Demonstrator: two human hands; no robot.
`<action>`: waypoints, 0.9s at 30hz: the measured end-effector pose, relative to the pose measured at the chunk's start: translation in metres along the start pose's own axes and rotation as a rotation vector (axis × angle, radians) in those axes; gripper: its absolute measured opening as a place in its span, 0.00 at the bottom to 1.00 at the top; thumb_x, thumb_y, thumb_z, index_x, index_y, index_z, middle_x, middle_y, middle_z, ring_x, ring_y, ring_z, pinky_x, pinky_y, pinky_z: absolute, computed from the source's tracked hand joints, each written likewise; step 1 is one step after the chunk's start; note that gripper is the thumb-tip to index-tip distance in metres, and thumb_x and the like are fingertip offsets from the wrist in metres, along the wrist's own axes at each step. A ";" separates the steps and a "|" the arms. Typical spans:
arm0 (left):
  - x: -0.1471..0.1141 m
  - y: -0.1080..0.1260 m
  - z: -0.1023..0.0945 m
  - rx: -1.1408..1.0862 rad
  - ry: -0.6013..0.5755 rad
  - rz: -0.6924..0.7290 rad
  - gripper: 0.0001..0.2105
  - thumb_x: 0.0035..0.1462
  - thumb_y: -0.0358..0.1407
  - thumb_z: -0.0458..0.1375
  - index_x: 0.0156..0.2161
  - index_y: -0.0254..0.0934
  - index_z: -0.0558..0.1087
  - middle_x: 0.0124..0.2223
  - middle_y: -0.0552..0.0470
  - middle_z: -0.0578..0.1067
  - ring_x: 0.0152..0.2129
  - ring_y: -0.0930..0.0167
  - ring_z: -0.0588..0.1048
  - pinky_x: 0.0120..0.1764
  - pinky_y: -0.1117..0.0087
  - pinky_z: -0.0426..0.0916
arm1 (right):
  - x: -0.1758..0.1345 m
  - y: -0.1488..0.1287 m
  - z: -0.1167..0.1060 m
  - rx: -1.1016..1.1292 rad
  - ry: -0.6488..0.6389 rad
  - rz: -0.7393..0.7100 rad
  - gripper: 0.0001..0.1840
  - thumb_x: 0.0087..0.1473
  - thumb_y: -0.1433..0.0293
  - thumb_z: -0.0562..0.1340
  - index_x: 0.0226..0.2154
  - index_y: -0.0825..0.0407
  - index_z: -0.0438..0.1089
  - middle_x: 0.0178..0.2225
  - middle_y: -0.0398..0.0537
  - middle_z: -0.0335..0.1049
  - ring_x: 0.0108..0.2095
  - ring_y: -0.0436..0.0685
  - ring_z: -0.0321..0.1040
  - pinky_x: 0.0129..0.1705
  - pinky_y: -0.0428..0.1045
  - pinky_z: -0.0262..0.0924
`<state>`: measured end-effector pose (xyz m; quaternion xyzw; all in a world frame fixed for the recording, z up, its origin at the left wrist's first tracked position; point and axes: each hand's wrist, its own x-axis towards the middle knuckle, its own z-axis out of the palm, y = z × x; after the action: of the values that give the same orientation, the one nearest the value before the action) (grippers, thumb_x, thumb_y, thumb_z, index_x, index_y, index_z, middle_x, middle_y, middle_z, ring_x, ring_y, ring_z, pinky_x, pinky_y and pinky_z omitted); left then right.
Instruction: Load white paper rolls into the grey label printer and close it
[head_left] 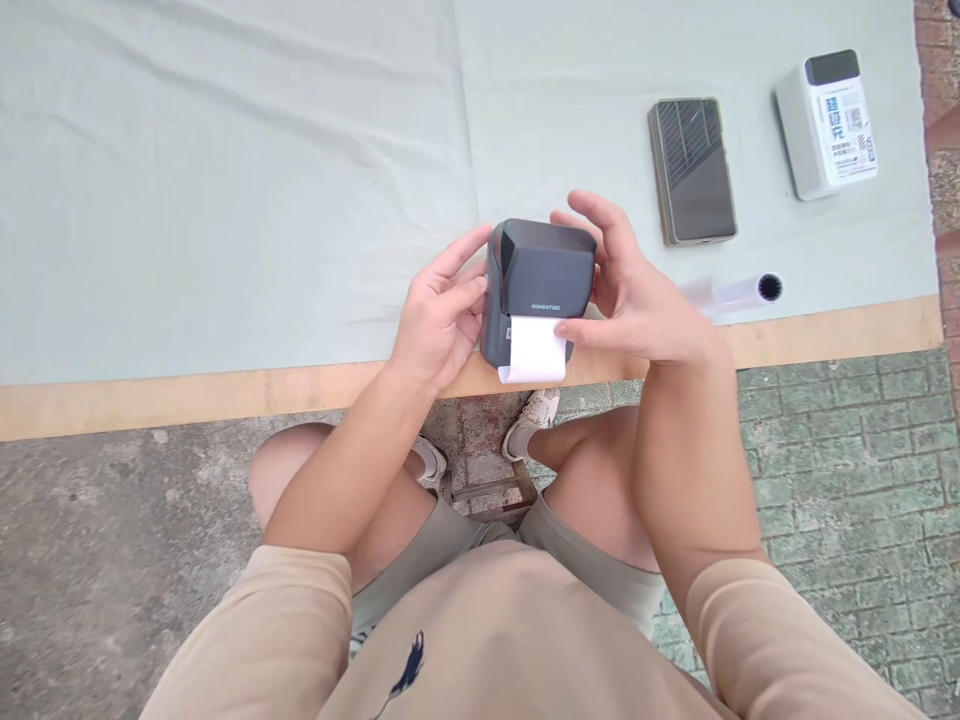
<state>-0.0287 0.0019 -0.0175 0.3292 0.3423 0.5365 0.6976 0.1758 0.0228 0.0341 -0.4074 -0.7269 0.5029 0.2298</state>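
Observation:
A dark grey label printer (546, 280) is held up over the table's front edge. White label paper (534, 352) hangs from its lower side, the loose end curling. My left hand (444, 312) grips the printer's left side, thumb and fingers closed on it. On the other side my right hand (626, 285) is around the printer's right edge. Its thumb lies on the paper near the slot, and its upper fingers are partly raised behind the casing. Some fingertips of both hands are hidden by the printer.
A smartphone (694, 170) in a clear case lies at the right. Past it stands a white box-shaped device (829, 125) with a black top and printed label. A clear roll (739, 291) with a dark end lies near the wooden table edge (832, 330), right of my wrist.

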 end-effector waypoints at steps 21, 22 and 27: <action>0.000 -0.006 0.005 0.066 0.036 0.098 0.27 0.44 0.41 0.67 0.51 0.46 0.66 0.50 0.52 0.74 0.45 0.65 0.76 0.39 0.71 0.74 | 0.017 -0.047 0.020 -0.907 0.170 0.063 0.17 0.51 0.71 0.55 0.44 0.45 0.70 0.40 0.42 0.73 0.38 0.60 0.62 0.36 0.55 0.55; 0.000 -0.007 0.004 0.072 0.031 0.107 0.28 0.44 0.41 0.67 0.51 0.46 0.66 0.50 0.52 0.74 0.45 0.66 0.76 0.39 0.71 0.74 | 0.020 -0.048 0.021 -0.929 0.160 0.079 0.18 0.50 0.72 0.55 0.44 0.45 0.70 0.39 0.43 0.73 0.38 0.60 0.63 0.33 0.54 0.54; -0.001 -0.007 0.005 0.089 0.039 0.085 0.28 0.45 0.42 0.66 0.52 0.46 0.65 0.51 0.51 0.74 0.47 0.63 0.75 0.41 0.67 0.74 | 0.027 -0.055 0.021 -0.962 0.121 0.119 0.18 0.47 0.73 0.57 0.41 0.44 0.70 0.33 0.45 0.71 0.35 0.59 0.64 0.29 0.52 0.52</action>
<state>-0.0212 -0.0006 -0.0209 0.3636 0.3652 0.5562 0.6520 0.1255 0.0244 0.0745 -0.5365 -0.8377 0.0977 0.0282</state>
